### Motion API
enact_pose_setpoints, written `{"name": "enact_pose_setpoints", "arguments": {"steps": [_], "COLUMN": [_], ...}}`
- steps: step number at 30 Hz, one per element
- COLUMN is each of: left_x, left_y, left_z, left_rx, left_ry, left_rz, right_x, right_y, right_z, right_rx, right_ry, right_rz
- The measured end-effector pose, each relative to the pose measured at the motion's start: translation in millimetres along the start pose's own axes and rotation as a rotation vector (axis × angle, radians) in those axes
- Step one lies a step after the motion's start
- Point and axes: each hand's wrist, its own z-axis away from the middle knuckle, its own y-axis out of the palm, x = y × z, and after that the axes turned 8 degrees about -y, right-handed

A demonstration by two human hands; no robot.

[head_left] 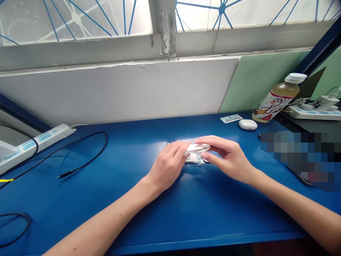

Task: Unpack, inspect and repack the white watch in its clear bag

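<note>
In the middle of the blue table, my two hands meet around a small white bundle (pixel 197 148) that looks like a coiled cable. My left hand (pixel 170 161) is closed on its left end, with the fingertips partly hidden. The thumb and fingers of my right hand (pixel 229 154) curve round the right end and pinch it. Just below the bundle is a clear plastic bag (pixel 198 160) with something pale at its left; my hands partly cover it, and its contents cannot be made out.
A white earbud case (pixel 248 124), a card (pixel 231 118) and a drink bottle (pixel 277 99) stand at the back right. On the left are a power strip (pixel 39 142) and a black cable (pixel 102 149). The table's front edge (pixel 213 240) runs below my arms.
</note>
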Motion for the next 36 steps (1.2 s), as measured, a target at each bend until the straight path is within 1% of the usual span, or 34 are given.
{"name": "enact_pose_setpoints", "arguments": {"steps": [3,6,9,12,15,17,20,22,24,28,30,32,36], "left_x": [2,7,15,22,25,26,28,29,30,30,30,30,30], "left_y": [0.3,0.4,-1.6,-4.5,-6.5,-7.0,-6.7,-6.5,-6.5,-7.8,-8.4,-8.4,-7.3], "left_z": [-1,-1,-2,-4,-5,-5,-6,-6,-6,-8,-8,-9,-9], "left_rx": [0.03,0.055,0.088,0.152,0.234,0.257,0.233,0.211,0.197,0.182,0.174,0.167,0.157], "left_ry": [0.032,0.029,-0.025,-0.092,-0.097,-0.08,-0.053,-0.034,-0.014,0.005,0.009,0.02,0.052], "left_rz": [-0.055,-0.064,-0.026,-0.02,-0.191,-0.307,-0.392,-0.414,-0.422,-0.413,-0.402,-0.39,-0.372], "right_x": [-2,-3,-7,-15,-23,-26,-26,-25,-25,-28,-29,-30,-35], "right_y": [-2,-9,-19,-30,-36,-38,-40,-42,-45,-54,-56,-54,-42], "right_z": [-1,-2,-6,-10,-12,-13,-14,-14,-15,-15,-15,-15,-13], "right_rx": [0.007,0.025,0.008,-0.033,-0.035,0.011,0.087,0.116,0.147,0.259,0.296,0.291,0.231], "right_ry": [-0.021,-0.022,0.002,0.039,0.064,0.079,0.114,0.137,0.157,0.198,0.206,0.19,0.157], "right_rz": [0.045,0.057,0.063,0.081,0.128,0.148,0.172,0.2,0.237,0.33,0.345,0.287,0.103]}}
